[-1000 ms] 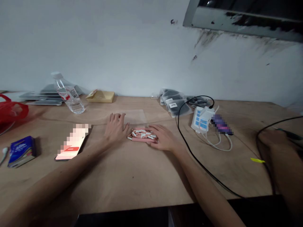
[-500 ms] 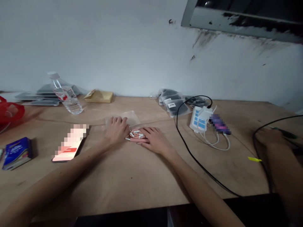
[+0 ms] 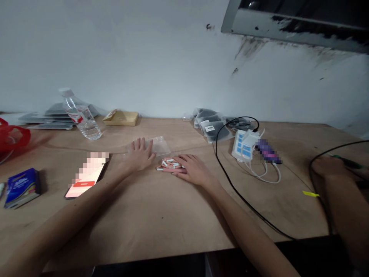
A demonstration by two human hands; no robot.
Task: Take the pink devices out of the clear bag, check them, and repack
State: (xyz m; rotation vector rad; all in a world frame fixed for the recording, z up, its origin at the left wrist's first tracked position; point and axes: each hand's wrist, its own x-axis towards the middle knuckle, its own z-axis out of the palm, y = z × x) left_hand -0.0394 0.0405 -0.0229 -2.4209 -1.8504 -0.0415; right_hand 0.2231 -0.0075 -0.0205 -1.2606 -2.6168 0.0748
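On the tabletop [image 3: 161, 207] lies a small heap of pink pieces with white ends [image 3: 170, 165]; I cannot make out their exact kind. My right hand [image 3: 193, 169] rests against the heap's right side, its fingers stretched out and partly over it. To the left, my left hand [image 3: 140, 154] lies with spread fingers on a clear plastic bag [image 3: 160, 146]. That hand covers part of the bag and is apart from the heap.
A lit phone [image 3: 88, 175] and a blue tissue pack [image 3: 22, 187] lie left. Behind are a water bottle [image 3: 83, 119], a yellow box [image 3: 122, 118] and grey packets [image 3: 211, 125]. A power strip [image 3: 242, 146] and black cable [image 3: 230, 184] lie right, near another person's arm [image 3: 343, 192].
My left hand has moved left, away from the heap, and its fingers have spread over the bag. My right hand and the heap have shifted slightly to the right.
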